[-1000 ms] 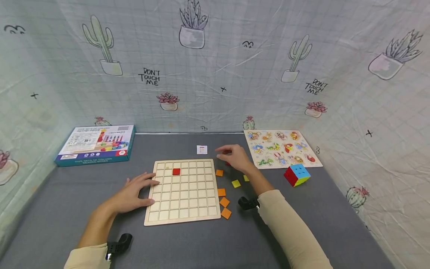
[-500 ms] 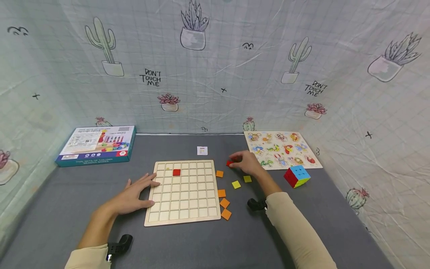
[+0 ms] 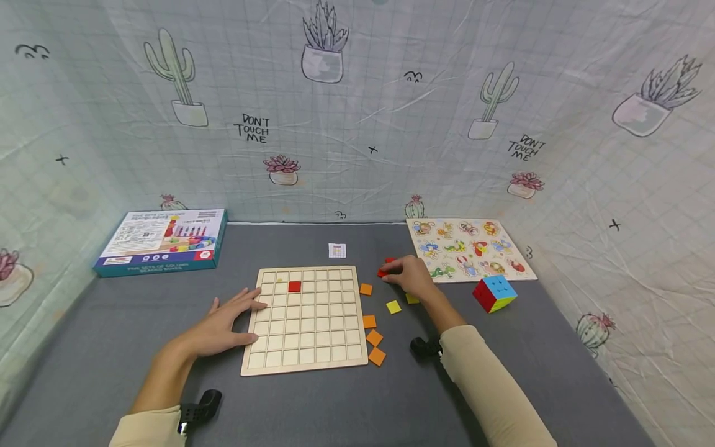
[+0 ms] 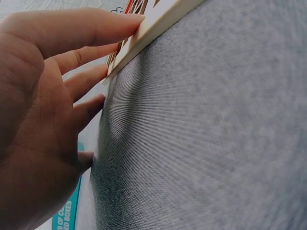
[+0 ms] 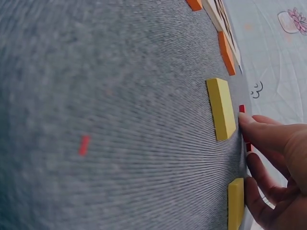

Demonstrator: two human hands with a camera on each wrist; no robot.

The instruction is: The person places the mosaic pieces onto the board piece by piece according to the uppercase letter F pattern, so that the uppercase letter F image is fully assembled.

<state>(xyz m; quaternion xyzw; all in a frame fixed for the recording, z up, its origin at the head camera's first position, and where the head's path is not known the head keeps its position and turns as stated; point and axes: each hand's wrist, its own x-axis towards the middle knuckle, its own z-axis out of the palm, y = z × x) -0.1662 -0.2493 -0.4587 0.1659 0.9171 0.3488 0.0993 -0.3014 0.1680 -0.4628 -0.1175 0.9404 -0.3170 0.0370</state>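
Observation:
My left hand (image 3: pixel 220 326) rests its spread fingers and thumb on the left edge of a wooden grid board (image 3: pixel 307 369). In the left wrist view the thumb (image 4: pixel 96 31) touches the board's rim (image 4: pixel 165 21). One red tile (image 3: pixel 294 286) sits in a cell of the board's second row. Right of the board, the thumb and fingers of my right hand (image 3: pixel 412 276) pinch a red square tile (image 3: pixel 382 273), partly covered by the fingertips. Another red tile (image 3: pixel 390 261) shows just behind it. Two yellow tiles (image 3: pixel 393 307) lie near this hand, one partly under the wrist.
Several orange tiles (image 3: pixel 370 321) lie along the board's right edge. A small printed card (image 3: pixel 337 251) is behind the board. A sticker-like insect picture board (image 3: pixel 469 248) and a colored cube (image 3: pixel 494 293) stand at right. A boxed set (image 3: pixel 162 242) lies at back left.
My right hand has moved down and right from beyond the red tiles, then slightly left, and its fingertips have closed on one. My left hand has stayed on the board.

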